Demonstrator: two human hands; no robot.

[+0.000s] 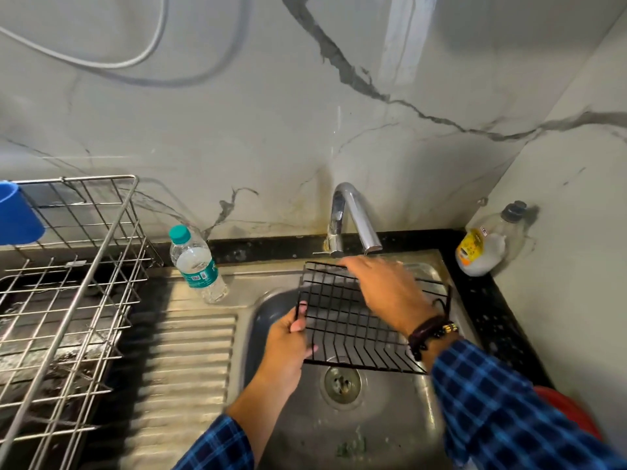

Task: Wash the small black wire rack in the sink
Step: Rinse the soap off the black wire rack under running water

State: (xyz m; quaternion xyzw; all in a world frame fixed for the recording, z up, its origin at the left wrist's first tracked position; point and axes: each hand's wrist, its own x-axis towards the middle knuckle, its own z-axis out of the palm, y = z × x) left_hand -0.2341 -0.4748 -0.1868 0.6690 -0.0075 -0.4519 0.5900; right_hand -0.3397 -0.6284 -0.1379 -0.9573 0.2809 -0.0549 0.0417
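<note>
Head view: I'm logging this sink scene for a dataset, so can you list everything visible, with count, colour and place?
wire rack: one, black, held over the sink basin
sink: one, steel, centre, drain visible
faucet: one, chrome, behind the basin
water bottle: one, clear with teal cap, left of the basin
dish rack: one, silver wire, far left
cup: one, blue, on the dish rack's edge
jug: one, clear with yellow label, right corner
hands: left hand grips the rack's left edge; right hand lies on top of the rack
</note>
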